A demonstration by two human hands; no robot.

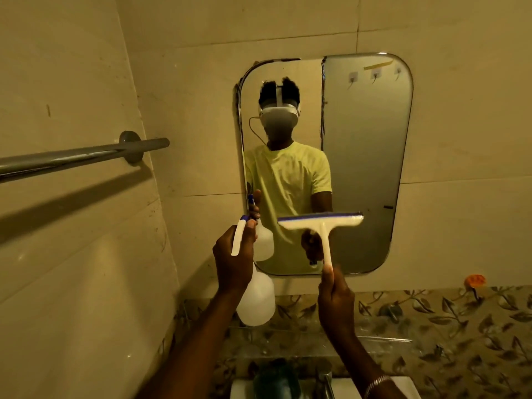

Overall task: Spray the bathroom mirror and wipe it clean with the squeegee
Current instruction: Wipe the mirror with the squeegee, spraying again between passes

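Up at chest height, both hands are raised toward the mirror [365, 156], a tall pane with rounded corners fixed to a pale tiled wall [201, 38]. The left hand [234, 259] is wrapped around the neck of a spray bottle [256, 298], fingers closed tight on it, with the long white trigger [238, 239] lying across the back of the fingers and the blue nozzle tip poking up above the knuckles; the cloudy white body of the bottle hangs down below the fist, just left of the mirror's lower corner. The right hand [336, 300] is closed around the bottom end of the squeegee [322, 223], gripping the white handle so that the shaft stands nearly upright. Its crossbar, white with a blue strip along the top edge, lies roughly level across the lower part of the glass; whether the blade is actually touching the mirror cannot be told. The glass reflects the person in a light yellow-green shirt, along with both hands and both tools. A metal towel rail [72, 156] juts out from the left wall. Below the mirror runs a band of leaf-patterned tile [431, 318], and at the bottom edge a tap [325, 378] stands over a white basin [403, 384]. A metal bracelet [377, 383] circles the right wrist.
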